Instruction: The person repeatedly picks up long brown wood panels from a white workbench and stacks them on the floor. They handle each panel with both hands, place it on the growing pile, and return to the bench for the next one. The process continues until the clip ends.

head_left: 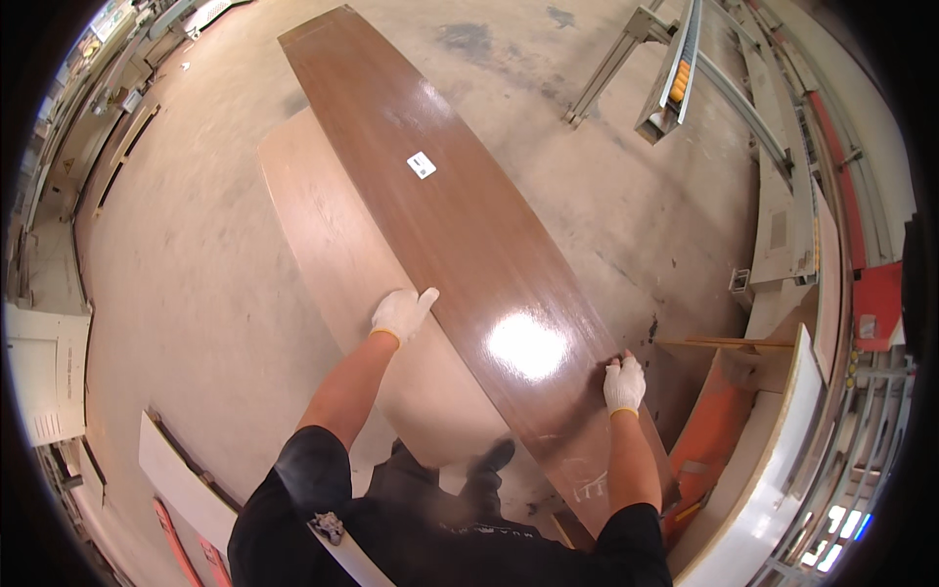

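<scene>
Brown panel (460,245): R edge held by R grip (624,384); L grip (401,316) at opp. edge, can't tell if clasping; white label (422,165) ahead of L grip.

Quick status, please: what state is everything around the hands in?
Left hand: gloved, touching the left edge of the dark board.
Right hand: gloved, at its right edge; grip unclear.
Dark board: glossy, reflecting a bright light.
Pale board: partly hidden by the dark board.
White label: flat on the dark board's face.
</scene>
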{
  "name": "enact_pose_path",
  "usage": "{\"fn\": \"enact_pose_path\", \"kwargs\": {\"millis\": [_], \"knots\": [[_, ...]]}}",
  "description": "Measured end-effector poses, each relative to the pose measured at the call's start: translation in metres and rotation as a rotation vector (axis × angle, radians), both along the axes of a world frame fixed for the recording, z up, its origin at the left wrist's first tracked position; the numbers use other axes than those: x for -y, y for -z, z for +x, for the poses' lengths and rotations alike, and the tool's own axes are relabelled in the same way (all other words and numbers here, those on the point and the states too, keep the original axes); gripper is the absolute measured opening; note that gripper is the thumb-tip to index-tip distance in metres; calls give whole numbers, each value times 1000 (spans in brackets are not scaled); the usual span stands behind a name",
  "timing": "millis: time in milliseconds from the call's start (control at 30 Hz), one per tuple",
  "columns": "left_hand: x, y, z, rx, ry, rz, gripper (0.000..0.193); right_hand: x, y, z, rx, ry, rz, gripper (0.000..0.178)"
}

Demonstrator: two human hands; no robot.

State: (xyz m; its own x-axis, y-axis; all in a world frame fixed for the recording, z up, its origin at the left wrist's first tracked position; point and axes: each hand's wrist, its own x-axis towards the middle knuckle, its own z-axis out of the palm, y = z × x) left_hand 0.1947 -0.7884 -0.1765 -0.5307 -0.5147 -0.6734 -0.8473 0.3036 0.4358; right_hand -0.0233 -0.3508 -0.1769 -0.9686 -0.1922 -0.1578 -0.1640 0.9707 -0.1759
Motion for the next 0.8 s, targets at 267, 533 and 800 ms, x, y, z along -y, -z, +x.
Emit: {"fn": "enact_pose_path", "kwargs": {"millis": [267,533,800], "knots": [[-78,20,50,-177,94,-134,67,-37,11,5,19,-24,105,45],[-98,51,26,-166,-10,-38,45,-42,9,24,34,-75,198,50],[-101,42,35,-342,-342,296,37,-43,20,6,165,-14,97,46]]}}
